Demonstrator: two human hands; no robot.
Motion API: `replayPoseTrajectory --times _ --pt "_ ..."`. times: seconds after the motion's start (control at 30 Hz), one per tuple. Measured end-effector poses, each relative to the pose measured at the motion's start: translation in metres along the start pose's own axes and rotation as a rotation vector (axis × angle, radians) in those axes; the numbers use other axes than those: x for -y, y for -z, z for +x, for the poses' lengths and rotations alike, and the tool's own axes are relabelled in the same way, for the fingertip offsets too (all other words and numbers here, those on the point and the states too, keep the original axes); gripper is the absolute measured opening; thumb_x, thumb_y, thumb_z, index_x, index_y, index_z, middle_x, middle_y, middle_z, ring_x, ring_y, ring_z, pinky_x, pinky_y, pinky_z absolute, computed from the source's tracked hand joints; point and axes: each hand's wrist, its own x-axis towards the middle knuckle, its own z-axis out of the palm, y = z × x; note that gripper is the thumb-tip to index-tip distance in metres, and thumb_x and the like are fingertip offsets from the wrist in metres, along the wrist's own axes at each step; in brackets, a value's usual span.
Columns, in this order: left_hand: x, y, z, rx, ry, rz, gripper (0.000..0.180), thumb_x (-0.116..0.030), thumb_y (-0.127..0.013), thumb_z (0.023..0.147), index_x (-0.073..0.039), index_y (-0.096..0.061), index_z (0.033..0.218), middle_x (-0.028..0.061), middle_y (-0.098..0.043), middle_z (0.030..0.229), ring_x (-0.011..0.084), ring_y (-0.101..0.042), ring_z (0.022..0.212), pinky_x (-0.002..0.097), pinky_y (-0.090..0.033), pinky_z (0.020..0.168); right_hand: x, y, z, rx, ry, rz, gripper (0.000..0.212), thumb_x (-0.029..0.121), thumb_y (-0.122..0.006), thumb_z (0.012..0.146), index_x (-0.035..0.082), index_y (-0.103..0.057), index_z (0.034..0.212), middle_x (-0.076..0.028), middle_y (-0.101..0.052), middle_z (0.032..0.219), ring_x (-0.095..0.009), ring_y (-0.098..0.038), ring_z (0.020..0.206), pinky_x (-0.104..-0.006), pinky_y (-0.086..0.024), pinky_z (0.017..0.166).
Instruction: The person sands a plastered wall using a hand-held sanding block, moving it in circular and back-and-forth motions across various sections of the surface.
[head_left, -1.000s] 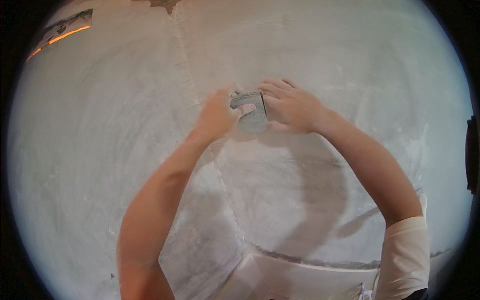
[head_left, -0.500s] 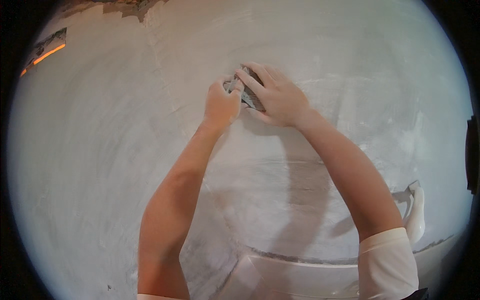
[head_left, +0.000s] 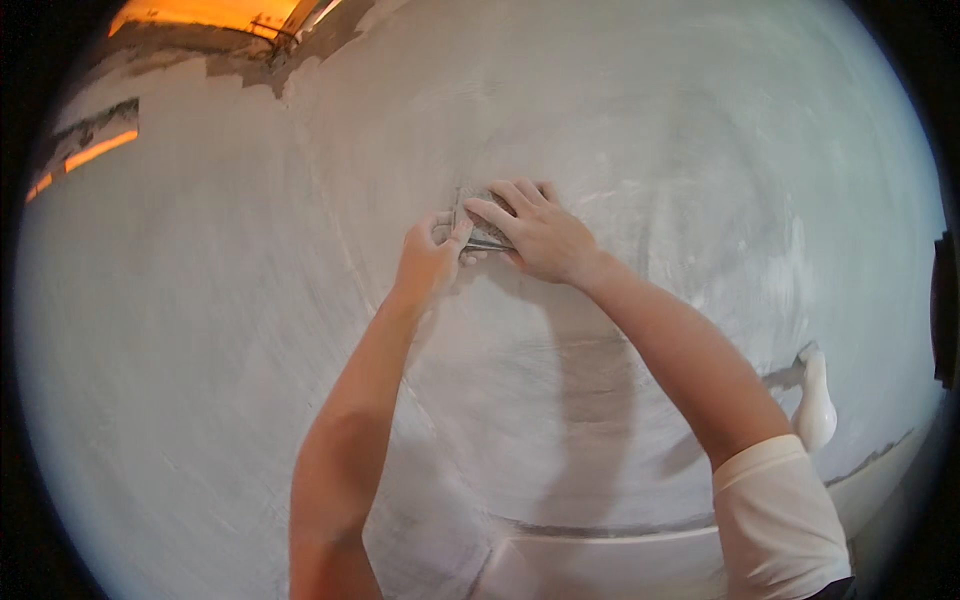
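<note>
A dusty grey sanding block lies against the grey plastered wall, between my two hands. My left hand grips its left edge, thumb and fingers closed round it. Across the top and right of the block lies my right hand, fingers bent over it and pressing it toward the wall. My fingers hide much of the block and its face against the wall. Both hands look whitened with dust.
A white bulb-shaped fixture sticks out of the wall at the right, near my right elbow. Below runs a pale ledge with a dark seam. Rough unfinished edges and an orange-lit opening show at the upper left.
My hands and the sanding block appear lower in the view, as the view has tilted up and shows more of the orange-lit top. My left fingers have shifted on the block's edge.
</note>
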Motion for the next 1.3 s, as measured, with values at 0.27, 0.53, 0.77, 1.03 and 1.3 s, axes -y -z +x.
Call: replayPoseTrajectory --times 0.27,0.53,0.77,1.03,1.3 --pt "-0.003 -0.006 0.003 -0.051 -0.171 0.199 0.045 -0.035 -0.066 0.11 0.005 -0.064 0.131 0.0165 -0.078 0.109 0.0247 -0.076 0.1 0.0397 -0.058 0.085 0.005 0.052 0.022 0.252 0.061 -0.23 0.056 0.025 -0.071 0.099 0.028 -0.051 0.152 -0.009 -0.055 0.138 -0.031 -0.059 0.124 -0.0463 -0.049 0.107" --pt "-0.003 -0.06 -0.009 -0.083 -0.543 0.781 0.073 -0.03 -0.074 0.102 -0.011 -0.043 0.165 0.0278 -0.033 0.171 0.0417 -0.038 0.154 0.0572 -0.033 0.124 -0.051 0.121 -0.014 0.041 -0.238 -0.58 0.054 0.028 -0.071 0.1 0.024 -0.056 0.152 -0.011 -0.061 0.129 -0.03 -0.065 0.108 -0.0424 -0.057 0.094" --pt "0.037 -0.043 -0.031 0.132 -0.646 0.845 0.096 -0.033 -0.078 0.097 -0.021 -0.023 0.175 0.021 -0.01 0.181 0.0403 -0.008 0.168 0.0606 -0.013 0.133 -0.068 0.134 -0.051 0.266 0.109 -0.687 0.055 0.031 -0.06 0.107 0.018 -0.049 0.159 -0.018 -0.062 0.131 -0.035 -0.07 0.107 -0.0428 -0.061 0.089" --pt "0.05 -0.01 -0.03 0.194 -0.613 1.14 0.084 -0.041 -0.075 0.099 -0.025 -0.035 0.171 0.0106 -0.015 0.183 0.0359 -0.013 0.168 0.0594 -0.015 0.134 -0.048 0.132 -0.044 0.398 -0.209 -0.79 0.057 0.041 -0.058 0.11 0.019 -0.041 0.16 -0.023 -0.061 0.138 -0.039 -0.077 0.093 -0.0466 -0.067 0.067" --pt "0.03 -0.078 0.037 -0.466 -0.703 0.906 0.064 -0.039 -0.061 0.108 -0.013 -0.044 0.164 0.0093 -0.032 0.177 0.0308 -0.025 0.164 0.0544 -0.021 0.132 -0.067 0.141 -0.019 0.24 -0.566 -0.694 0.06 0.057 -0.049 0.112 0.009 -0.052 0.147 -0.031 -0.067 0.126 -0.042 -0.079 0.085 -0.0502 -0.064 0.061"
